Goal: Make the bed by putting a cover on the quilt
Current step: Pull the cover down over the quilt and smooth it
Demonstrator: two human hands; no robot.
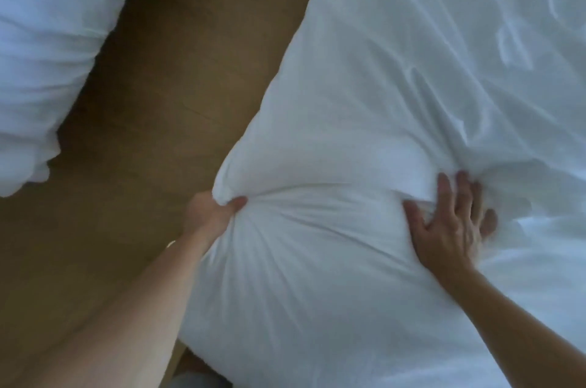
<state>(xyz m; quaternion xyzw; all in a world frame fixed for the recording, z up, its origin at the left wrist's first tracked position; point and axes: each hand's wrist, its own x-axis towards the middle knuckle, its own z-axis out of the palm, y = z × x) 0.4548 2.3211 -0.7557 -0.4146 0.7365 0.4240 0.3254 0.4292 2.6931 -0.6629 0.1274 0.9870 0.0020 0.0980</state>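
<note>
Left hand [209, 213] bunches the quilt cover [380, 86] at its corner, grip clenched tight.
Right hand [453, 226] presses flat on it, fingers spread, holding nothing; cover fills the right, wooden floor [158, 86] alongside.

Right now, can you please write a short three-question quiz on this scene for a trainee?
1. True or false: the left hand lies flat and open on the white crumpled quilt.
2. What lies between the quilt and the other white bedding? A brown wooden floor; B grey carpet; C black table.
3. Fill in: the right hand ___ on the quilt with spread fingers.
Key: 1 false, it grips a bunched corner; 2 A; 3 presses.
</note>
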